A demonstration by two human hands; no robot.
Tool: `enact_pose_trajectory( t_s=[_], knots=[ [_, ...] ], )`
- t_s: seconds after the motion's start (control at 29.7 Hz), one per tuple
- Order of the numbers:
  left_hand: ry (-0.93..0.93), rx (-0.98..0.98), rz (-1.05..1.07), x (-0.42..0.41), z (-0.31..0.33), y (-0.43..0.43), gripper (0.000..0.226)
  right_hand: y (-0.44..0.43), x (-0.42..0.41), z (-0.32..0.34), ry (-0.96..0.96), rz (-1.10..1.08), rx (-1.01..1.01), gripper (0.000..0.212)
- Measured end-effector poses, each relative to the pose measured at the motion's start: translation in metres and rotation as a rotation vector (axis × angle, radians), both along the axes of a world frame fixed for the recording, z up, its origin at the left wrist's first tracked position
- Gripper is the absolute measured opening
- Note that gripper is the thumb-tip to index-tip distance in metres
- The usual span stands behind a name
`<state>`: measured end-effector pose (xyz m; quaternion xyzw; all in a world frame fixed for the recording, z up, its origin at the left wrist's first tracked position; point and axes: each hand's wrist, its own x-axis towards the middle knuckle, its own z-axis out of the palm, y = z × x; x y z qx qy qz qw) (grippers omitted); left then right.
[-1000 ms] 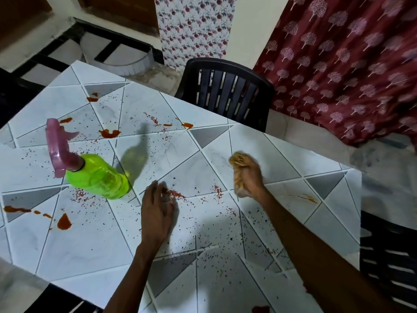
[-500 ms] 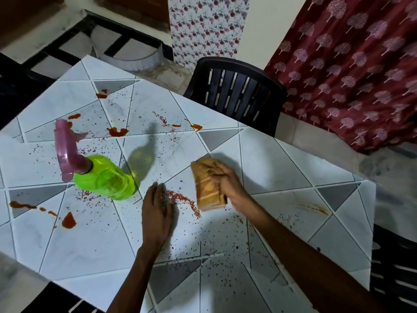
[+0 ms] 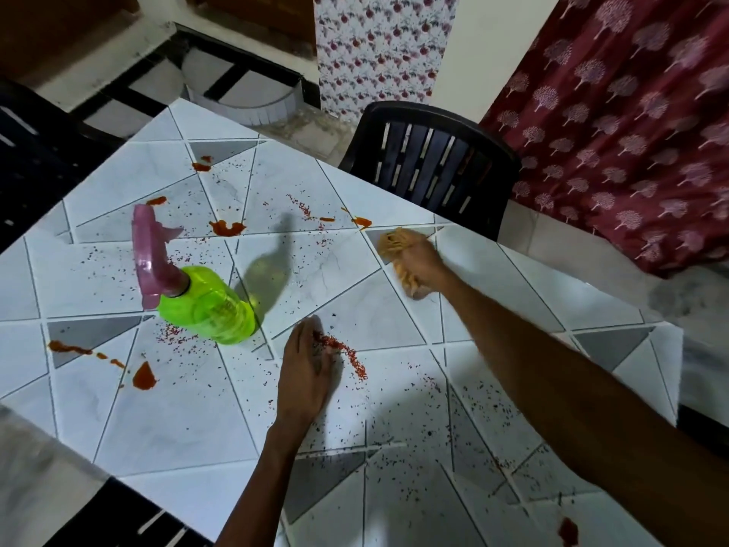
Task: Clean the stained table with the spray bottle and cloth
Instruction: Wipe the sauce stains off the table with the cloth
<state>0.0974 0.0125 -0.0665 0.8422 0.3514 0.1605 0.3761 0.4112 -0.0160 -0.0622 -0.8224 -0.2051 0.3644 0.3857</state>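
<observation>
Two hands: my right hand point(image 3: 424, 266) is clenched round the cloth; my left hand point(image 3: 305, 369) lies flat on the tiles with straight fingers and holds nothing, well apart from the other.
Cloth: a crumpled orange-tan cloth point(image 3: 394, 246), pressed onto the white-and-grey tiled table point(image 3: 177, 420) right of centre, just below a red sauce smear point(image 3: 362, 221).
Cloth handling: soft and limp; I judge a bunched fistful is the best hold.
Cloth axis: the wad runs from upper left to lower right under my fist.
Spray bottle: a translucent green plastic spray bottle with a pink trigger head point(image 3: 205, 305), standing left of centre, untouched.
Bottle handling: probably light and smooth; I'd take it at the neck, under the trigger.
Bottle axis: from base to head it leans toward the upper left in this view, and the nozzle points right.
Remaining: a ridge of red crumbs point(image 3: 351, 359) beside my left fingers, and blobs and specks across most of the tiles.
</observation>
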Motion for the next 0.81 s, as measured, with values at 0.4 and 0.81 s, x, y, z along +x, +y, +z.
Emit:
enact_pose_trajectory(
  t_s=[0.4, 0.81],
  knots=[
    [0.106, 0.078, -0.126, -0.015, 0.001, -0.017, 0.047, -0.102, -0.165, 0.041, 0.313, 0.210, 0.133, 0.044],
    [0.189, 0.325, -0.422, 0.047, 0.027, -0.098, 0.057, -0.382, -0.103, 0.095, 0.298, -0.825, 0.348, 0.050]
  ],
)
